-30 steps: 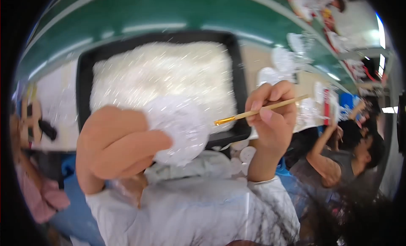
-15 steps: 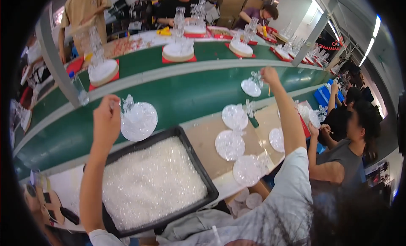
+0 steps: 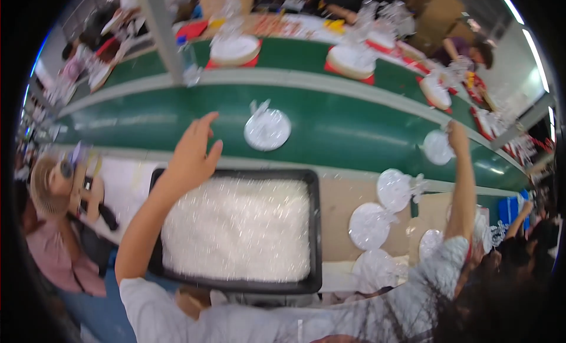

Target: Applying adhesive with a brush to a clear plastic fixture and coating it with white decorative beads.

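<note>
My left hand [image 3: 196, 154] hovers over the far edge of the black tray, fingers spread, holding nothing. Beyond it, a round white glittery disc with a clear plastic piece on its rim [image 3: 267, 129] lies on the green conveyor belt [image 3: 348, 122]. At the right, my right hand [image 3: 457, 136] is closed at the edge of another white disc [image 3: 437, 147] over the belt; its fingers are blurred and hide the clear piece seen there earlier. The black tray [image 3: 315, 237] in front of me holds a heap of white glittery granules [image 3: 239, 231].
More white discs [image 3: 369, 226] lie on brown cardboard [image 3: 339, 210] right of the tray. Across the belt, white round bases [image 3: 352, 61] with clear towers stand on red mats. A water bottle [image 3: 187, 61] is by the post. A fan [image 3: 50, 185] stands left; co-workers sit around.
My left hand has opened and come away from the disc on the belt. The view has swung, shifting things rightward in it. My right hand remains at its disc.
</note>
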### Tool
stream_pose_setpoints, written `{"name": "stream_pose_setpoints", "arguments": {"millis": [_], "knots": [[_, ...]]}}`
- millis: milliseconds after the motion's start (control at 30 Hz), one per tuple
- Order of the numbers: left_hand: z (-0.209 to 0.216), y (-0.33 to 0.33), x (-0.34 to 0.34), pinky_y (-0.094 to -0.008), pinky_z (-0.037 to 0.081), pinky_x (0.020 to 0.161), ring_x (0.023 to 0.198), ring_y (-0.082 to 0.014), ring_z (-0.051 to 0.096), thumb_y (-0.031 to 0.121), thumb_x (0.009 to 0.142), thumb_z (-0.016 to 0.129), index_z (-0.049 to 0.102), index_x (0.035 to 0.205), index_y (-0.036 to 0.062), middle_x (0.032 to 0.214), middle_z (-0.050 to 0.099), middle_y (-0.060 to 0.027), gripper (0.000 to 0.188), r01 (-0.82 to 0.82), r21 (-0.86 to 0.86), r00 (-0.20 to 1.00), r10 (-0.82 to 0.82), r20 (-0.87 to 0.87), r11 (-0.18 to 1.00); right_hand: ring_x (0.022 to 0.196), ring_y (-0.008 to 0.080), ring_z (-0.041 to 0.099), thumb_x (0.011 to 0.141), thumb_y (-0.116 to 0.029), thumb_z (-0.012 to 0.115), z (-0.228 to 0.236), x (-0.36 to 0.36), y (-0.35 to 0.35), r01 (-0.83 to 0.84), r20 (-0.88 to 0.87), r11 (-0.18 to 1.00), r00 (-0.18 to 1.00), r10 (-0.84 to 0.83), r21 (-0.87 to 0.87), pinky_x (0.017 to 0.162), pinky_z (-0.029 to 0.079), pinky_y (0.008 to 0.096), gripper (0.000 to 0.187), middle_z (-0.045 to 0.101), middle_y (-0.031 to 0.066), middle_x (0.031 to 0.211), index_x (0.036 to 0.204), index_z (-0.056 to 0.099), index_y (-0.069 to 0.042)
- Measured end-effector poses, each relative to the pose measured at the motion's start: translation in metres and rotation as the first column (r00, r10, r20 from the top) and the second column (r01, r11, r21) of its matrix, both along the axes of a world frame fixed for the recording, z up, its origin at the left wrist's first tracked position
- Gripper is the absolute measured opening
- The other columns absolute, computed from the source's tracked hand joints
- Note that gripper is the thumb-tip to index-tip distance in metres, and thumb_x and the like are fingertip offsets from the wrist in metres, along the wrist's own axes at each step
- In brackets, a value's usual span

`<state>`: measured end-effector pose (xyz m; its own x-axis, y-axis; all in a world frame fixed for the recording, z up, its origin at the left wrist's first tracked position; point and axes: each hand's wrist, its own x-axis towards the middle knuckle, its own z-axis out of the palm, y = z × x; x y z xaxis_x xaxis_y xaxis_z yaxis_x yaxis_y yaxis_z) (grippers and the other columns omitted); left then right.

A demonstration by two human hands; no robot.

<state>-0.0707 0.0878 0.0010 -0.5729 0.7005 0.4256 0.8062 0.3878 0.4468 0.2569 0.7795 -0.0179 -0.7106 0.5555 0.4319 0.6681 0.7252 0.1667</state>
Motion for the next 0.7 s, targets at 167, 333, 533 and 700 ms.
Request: {"name": "stream_pose_setpoints", "arguments": {"millis": [167, 333, 533, 700], "knots": [[0.050, -0.054, 0.040, -0.0314, 0.048, 0.078, 0.089, -0.0233, 0.058, 0.000, 0.088, 0.057, 0.056, 0.119, 0.0014, 0.097, 0.057, -0.0138, 0.032, -0.062, -0.018, 0.988, 0.064, 0.141, 0.998, 0.075, 0.0312, 0.065, 0.093, -0.015, 0.061, 0.102, -0.102, -0.198, -0.549, -0.283, 0.836, 0.803, 0.524, -0.010, 0.066, 0.049, 0.0379, 0.017, 0.064, 0.0199, 0.083, 0.102, 0.059, -0.001], [0.065, -0.096, 0.072, -0.0277, 0.044, 0.083, 0.092, -0.0130, 0.054, 0.004, 0.093, 0.051, 0.055, 0.124, -0.0024, 0.104, 0.058, -0.0067, 0.032, -0.038, 0.263, 0.932, -0.061, 0.358, 0.964, 0.079, 0.0226, 0.070, 0.080, -0.001, 0.070, 0.110, -0.159, -0.450, -0.974, -0.450, 0.207, 0.227, 0.864, -0.093, 0.064, 0.056, 0.0314, 0.023, 0.070, 0.0105, 0.092, 0.102, 0.065, -0.003], [0.053, -0.128, 0.083, -0.0262, 0.043, 0.081, 0.091, -0.0126, 0.053, 0.022, 0.098, 0.043, 0.055, 0.127, 0.0011, 0.103, 0.059, -0.0059, 0.038, -0.067, 0.156, 0.892, -0.012, 0.453, 0.985, 0.084, 0.0344, 0.067, 0.082, -0.012, 0.064, 0.058, -0.202, -0.607, -0.890, -0.048, 0.073, 0.105, 0.993, -0.449, 0.071, 0.053, 0.0442, 0.015, 0.068, 0.0139, 0.096, 0.095, 0.062, -0.005], [0.017, -0.149, 0.085, -0.0315, 0.047, 0.075, 0.084, -0.0247, 0.061, 0.025, 0.095, 0.054, 0.053, 0.128, 0.0016, 0.105, 0.064, -0.0163, 0.041, -0.017, -0.221, 0.901, 0.111, 0.419, 0.975, 0.096, 0.0358, 0.062, 0.092, -0.019, 0.058, 0.039, -0.191, -0.600, -0.796, -0.325, -0.081, 0.150, 0.934, -0.599, 0.085, 0.048, 0.0453, 0.018, 0.066, 0.0170, 0.094, 0.097, 0.064, -0.003]]}}
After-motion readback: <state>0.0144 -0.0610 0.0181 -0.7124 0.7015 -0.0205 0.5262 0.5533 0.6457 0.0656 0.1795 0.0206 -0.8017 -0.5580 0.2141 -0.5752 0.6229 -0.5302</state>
